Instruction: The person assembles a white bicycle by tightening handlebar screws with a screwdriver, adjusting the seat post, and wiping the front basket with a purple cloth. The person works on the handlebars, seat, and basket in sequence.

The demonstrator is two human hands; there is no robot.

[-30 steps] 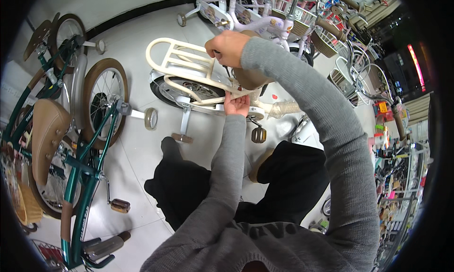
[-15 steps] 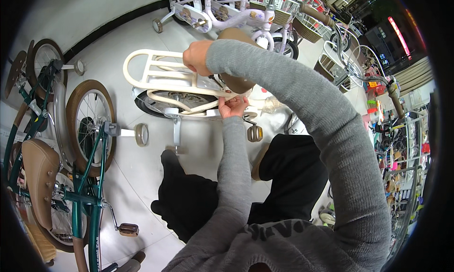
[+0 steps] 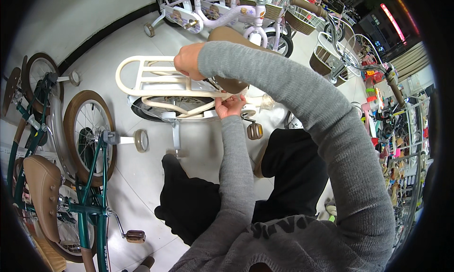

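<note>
Pale floor tiles (image 3: 198, 146) bear the cream bicycle (image 3: 191, 112) at eleven o'clock. I judge it stiff, heavyish, best held by rack (image 3: 163, 92) and frame (image 3: 254, 101). Left fingers (image 3: 232, 100) curl palm-up by the frame; right fingers (image 3: 180, 65) bunch at the rack; I can't tell either grip.

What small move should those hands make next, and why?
Perhaps curl the left hand gently for a surer hold: it is palm-up near the brown saddle, fingers partly extended, while the right hand is at the cream rack and might steady it.
</note>
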